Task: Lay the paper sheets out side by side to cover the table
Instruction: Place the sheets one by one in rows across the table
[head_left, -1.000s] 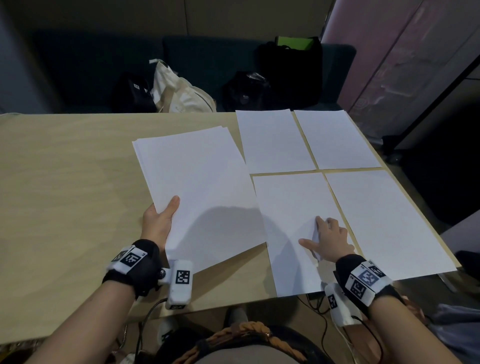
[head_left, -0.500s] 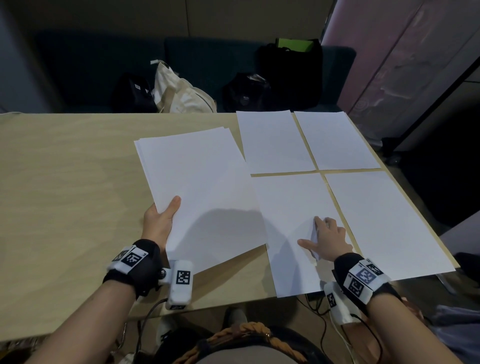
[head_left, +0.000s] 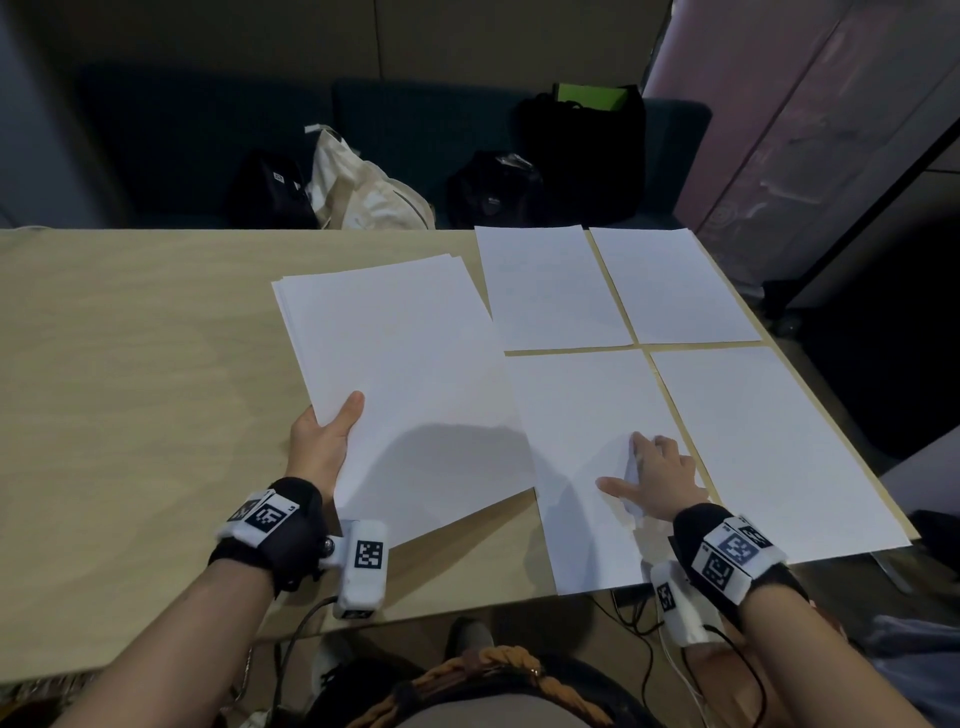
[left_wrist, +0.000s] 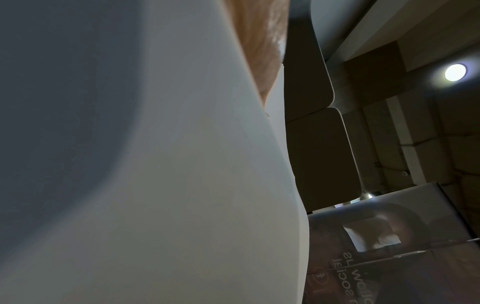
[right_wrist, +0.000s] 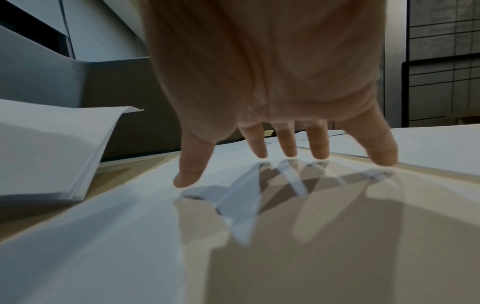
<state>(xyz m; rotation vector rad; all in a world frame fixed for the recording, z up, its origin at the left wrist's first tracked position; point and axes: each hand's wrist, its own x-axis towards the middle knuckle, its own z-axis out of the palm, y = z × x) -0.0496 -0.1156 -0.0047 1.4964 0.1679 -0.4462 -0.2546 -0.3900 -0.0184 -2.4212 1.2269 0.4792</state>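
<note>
Several white sheets lie side by side on the right part of the wooden table (head_left: 130, 389): two at the back (head_left: 550, 291) (head_left: 675, 283) and two at the front (head_left: 587, 457) (head_left: 769, 447). My left hand (head_left: 324, 436) grips a stack of white paper (head_left: 405, 384) by its near left edge, thumb on top, and holds it above the table. The stack (left_wrist: 182, 164) fills the left wrist view. My right hand (head_left: 657, 478) lies with spread, straight fingers (right_wrist: 285, 142) on the front left sheet (right_wrist: 103, 236), fingertips touching the paper.
Bags (head_left: 363, 192) and dark backpacks (head_left: 582, 150) sit on a dark bench behind the table. The left half of the table shows bare wood. A dark wall panel and frame (head_left: 831, 156) stand at the right, past the table edge. Cables (head_left: 639, 613) hang at the near edge.
Almost nothing has moved. My right hand stays on the front left sheet and my left hand keeps holding the stack in the same place.
</note>
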